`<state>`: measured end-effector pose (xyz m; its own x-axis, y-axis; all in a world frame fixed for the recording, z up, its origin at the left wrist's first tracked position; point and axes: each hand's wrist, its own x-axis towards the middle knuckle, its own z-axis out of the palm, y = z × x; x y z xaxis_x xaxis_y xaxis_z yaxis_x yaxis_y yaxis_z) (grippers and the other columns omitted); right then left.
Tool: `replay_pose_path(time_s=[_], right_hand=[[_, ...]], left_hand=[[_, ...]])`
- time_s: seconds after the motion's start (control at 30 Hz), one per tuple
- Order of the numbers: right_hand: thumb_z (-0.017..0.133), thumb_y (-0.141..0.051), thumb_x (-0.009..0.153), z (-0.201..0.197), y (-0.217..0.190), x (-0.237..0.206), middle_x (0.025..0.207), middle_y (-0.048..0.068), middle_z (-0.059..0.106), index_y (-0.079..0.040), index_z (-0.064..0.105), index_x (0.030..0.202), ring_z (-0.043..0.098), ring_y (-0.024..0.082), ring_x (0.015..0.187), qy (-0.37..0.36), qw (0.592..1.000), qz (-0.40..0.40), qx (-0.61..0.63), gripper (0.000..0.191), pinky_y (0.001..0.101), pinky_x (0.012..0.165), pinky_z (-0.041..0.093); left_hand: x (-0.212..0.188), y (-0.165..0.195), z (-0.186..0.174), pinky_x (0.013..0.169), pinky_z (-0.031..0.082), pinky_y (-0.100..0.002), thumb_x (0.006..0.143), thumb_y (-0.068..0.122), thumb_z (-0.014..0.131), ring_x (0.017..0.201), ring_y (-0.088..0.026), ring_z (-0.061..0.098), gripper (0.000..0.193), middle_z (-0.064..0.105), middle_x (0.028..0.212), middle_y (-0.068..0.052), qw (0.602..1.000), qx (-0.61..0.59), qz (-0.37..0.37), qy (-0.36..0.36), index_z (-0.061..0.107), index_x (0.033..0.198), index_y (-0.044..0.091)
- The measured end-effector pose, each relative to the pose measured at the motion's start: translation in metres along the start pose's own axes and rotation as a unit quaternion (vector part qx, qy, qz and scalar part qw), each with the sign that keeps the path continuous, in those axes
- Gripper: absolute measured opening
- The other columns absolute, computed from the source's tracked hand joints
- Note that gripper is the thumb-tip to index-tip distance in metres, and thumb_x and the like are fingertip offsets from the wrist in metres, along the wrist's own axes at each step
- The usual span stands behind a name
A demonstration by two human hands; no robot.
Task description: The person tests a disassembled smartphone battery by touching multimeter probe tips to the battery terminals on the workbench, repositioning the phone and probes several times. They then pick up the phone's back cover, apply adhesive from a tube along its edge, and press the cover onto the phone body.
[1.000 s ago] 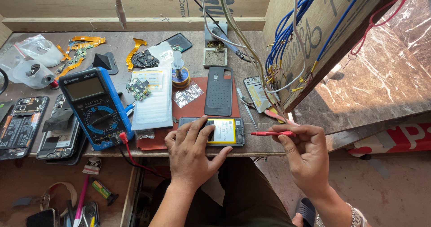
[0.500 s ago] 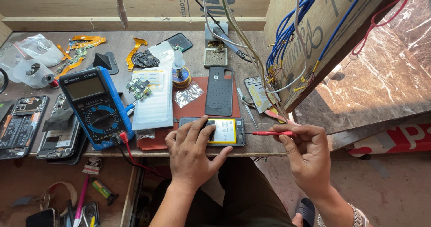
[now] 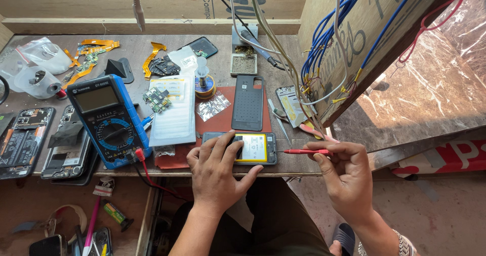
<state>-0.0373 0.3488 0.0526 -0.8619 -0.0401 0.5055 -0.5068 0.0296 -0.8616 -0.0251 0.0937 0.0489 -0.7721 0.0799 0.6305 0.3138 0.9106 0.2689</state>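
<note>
No shift: hands (image 3: 217,172) on flat opened phone (image 3: 243,148), thin red probe (image 3: 304,151).

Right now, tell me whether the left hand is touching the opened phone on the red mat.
Touching. The head view shows the left hand lying flat over the opened phone, fingers spread across its left half and thumb at its lower edge, no gap visible.

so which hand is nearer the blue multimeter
Left. The left hand rests on the opened phone, just right of the blue multimeter; the right hand holds the red probe farther right.

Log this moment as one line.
left hand: pressing opened phone with yellow battery | right hand: holding thin red probe at phone edge
</note>
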Motion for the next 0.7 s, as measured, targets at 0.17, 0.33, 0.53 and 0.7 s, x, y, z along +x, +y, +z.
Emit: replay_pose_path(time_s=[0.17,0.33,0.53,0.7], right_hand=[[0.057,0.007,0.1,-0.0001,-0.0008,0.0003,0.123,0.023,0.069,-0.003,0.042,0.117,0.071,0.022,0.114,-0.002,1.0,-0.007,-0.005,0.025,0.0329,0.098,0.06],[0.056,0.008,0.1,-0.0004,-0.0037,0.0007,0.122,0.024,0.069,-0.003,0.042,0.117,0.071,0.023,0.114,0.0,1.0,-0.002,-0.002,0.024,0.035,0.1,0.061],[0.054,0.01,0.1,-0.0007,-0.0004,-0.0018,0.124,0.026,0.066,-0.004,0.04,0.118,0.07,0.026,0.118,-0.008,0.999,-0.015,0.049,0.027,0.039,0.105,0.059],[0.054,0.012,0.099,-0.0035,0.0032,-0.008,0.124,0.027,0.065,-0.004,0.04,0.117,0.069,0.027,0.119,-0.004,0.997,-0.01,0.077,0.028,0.0393,0.105,0.058]], left_hand=[[-0.0005,-0.0001,0.0003,0.101,0.033,-0.048,0.074,0.057,0.08,0.124,-0.025,0.052,0.066,0.061,0.135,-0.004,1.0,0.0,0.0,-0.002,0.067,0.122,0.013],[0.0004,0.0007,-0.0006,0.1,0.033,-0.048,0.074,0.056,0.08,0.123,-0.025,0.052,0.066,0.061,0.135,-0.004,1.0,0.0,0.0,-0.001,0.067,0.122,0.013],[-0.0003,-0.001,-0.0005,0.1,0.033,-0.048,0.074,0.055,0.081,0.123,-0.025,0.052,0.066,0.061,0.135,-0.004,1.0,-0.003,0.001,0.004,0.067,0.122,0.012],[-0.0009,-0.0022,0.001,0.1,0.033,-0.048,0.075,0.055,0.081,0.123,-0.025,0.053,0.065,0.062,0.134,-0.004,1.0,0.0,0.002,0.007,0.067,0.122,0.013]])
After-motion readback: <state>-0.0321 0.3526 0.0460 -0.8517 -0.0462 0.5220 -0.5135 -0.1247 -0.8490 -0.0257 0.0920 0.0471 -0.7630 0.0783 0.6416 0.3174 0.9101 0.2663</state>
